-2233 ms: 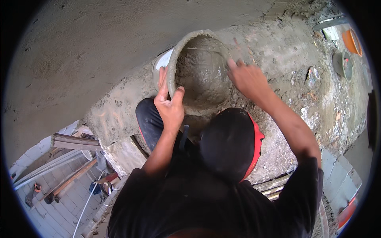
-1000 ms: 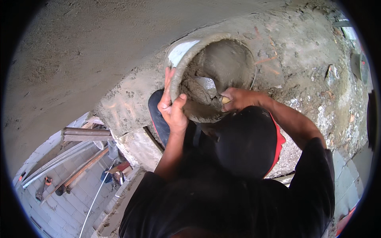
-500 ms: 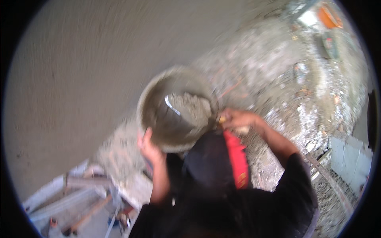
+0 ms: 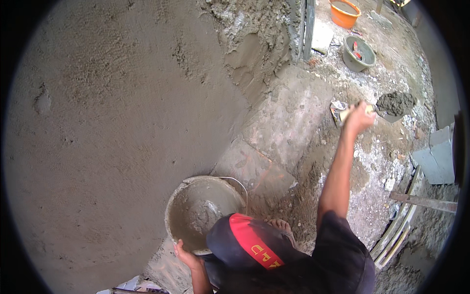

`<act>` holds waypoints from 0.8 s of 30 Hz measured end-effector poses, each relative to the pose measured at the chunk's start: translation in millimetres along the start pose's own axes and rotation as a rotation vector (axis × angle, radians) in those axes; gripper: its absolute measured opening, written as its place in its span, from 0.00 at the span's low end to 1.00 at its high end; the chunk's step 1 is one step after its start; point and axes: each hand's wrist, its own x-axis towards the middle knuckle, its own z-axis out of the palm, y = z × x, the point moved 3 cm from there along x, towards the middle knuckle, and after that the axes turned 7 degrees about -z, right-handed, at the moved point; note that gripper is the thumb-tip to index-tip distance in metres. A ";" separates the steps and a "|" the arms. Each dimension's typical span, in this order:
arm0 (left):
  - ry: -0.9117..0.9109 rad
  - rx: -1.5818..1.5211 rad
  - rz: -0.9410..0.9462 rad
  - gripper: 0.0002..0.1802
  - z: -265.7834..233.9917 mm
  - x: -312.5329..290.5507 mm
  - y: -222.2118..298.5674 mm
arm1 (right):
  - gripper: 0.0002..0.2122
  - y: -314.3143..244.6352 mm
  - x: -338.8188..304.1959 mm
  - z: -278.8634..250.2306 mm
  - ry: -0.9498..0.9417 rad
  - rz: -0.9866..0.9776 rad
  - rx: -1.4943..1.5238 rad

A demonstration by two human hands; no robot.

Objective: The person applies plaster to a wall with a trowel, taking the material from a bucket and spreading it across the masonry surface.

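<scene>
My left hand [image 4: 185, 254] grips the near rim of a round bucket [image 4: 172, 223], fingers curled over its edge. Wet grey mortar lies inside the bucket, and a thin wire handle arcs off its right side. Out to the far right, my right hand [image 4: 360, 118] is closed on the pale handle of a trowel [image 4: 391, 118], slightly blurred. A heap of grey mortar [image 4: 395, 103] sits on the trowel's blade and hides most of it. Dark cloth with a red band [image 4: 252, 240] covers the bucket's near right side.
A freshly coated grey wall [image 4: 122, 122] fills the left, rougher near its upper right end. Farther off stand a grey tub [image 4: 360, 58] and an orange tub [image 4: 345, 17]. Boards [image 4: 399, 230] and grey blocks [image 4: 438, 157] lie right; a bare foot [image 4: 280, 225] shows.
My right hand has swung from the bucket's edge far out to the right, with mortar on the trowel. The bucket and my left hand now appear lower in the picture.
</scene>
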 end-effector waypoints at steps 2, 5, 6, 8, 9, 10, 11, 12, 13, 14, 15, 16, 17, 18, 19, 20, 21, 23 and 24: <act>-0.029 0.002 0.038 0.19 5.6 -4.1 6.1 | 0.06 3.8 -1.4 50.2 0.163 0.003 0.020; 0.003 0.051 0.055 0.19 8.6 0.9 -2.2 | 0.11 51.4 -45.3 164.1 -0.052 0.077 -0.137; 0.022 0.090 0.051 0.18 9.5 3.4 -7.5 | 0.13 58.3 -79.0 185.6 -0.340 -0.034 -0.349; 0.044 0.083 0.086 0.18 -4.7 2.9 6.8 | 0.16 19.6 -203.1 151.5 -0.825 -0.246 -0.175; 0.042 0.069 0.100 0.18 -3.4 4.3 13.1 | 0.19 12.7 -234.0 123.8 -0.924 -0.091 -0.131; -0.002 0.058 0.104 0.18 10.1 -4.3 15.6 | 0.19 26.2 -243.7 94.8 -0.889 0.058 -0.028; -0.059 0.048 0.090 0.18 29.9 -18.1 16.0 | 0.19 48.5 -238.0 71.5 -0.842 0.191 0.061; -0.096 0.050 0.088 0.18 36.9 -25.1 18.3 | 0.17 65.2 -229.8 52.7 -0.870 0.171 -0.081; -0.091 0.070 0.093 0.18 33.5 -25.1 18.3 | 0.16 80.2 -220.7 37.0 -0.904 0.158 -0.220; -0.091 0.085 0.084 0.18 30.4 -24.8 14.5 | 0.15 86.3 -206.4 27.4 -0.953 0.206 -0.165; -0.092 0.093 0.092 0.17 30.3 -22.4 14.1 | 0.13 84.8 -193.6 26.3 -1.001 0.255 -0.090; -0.103 0.092 0.105 0.17 33.5 -19.3 14.3 | 0.12 84.8 -181.0 30.4 -1.048 0.300 -0.007; -0.111 0.101 0.106 0.16 34.1 -18.0 12.0 | 0.12 91.4 -160.7 35.2 -1.050 0.248 0.056; -0.112 0.127 0.104 0.16 28.5 -17.0 11.1 | 0.11 99.9 -150.0 40.5 -1.050 0.213 0.111; -0.109 0.152 0.111 0.16 21.0 -12.9 10.7 | 0.11 97.5 -148.3 46.8 -0.982 0.253 0.056; -0.106 0.177 0.119 0.16 12.5 -7.0 9.5 | 0.11 94.9 -146.6 52.3 -0.914 0.292 0.001; -0.109 0.184 0.140 0.15 11.3 -2.4 10.6 | 0.11 85.4 -140.9 68.1 -0.847 0.317 -0.034; -0.108 0.172 0.151 0.16 28.3 -9.2 22.7 | 0.13 72.5 -132.2 105.6 -1.006 0.569 0.238; -0.104 0.180 0.142 0.16 30.3 -13.4 25.2 | 0.14 72.9 -130.8 118.0 -1.077 0.704 0.358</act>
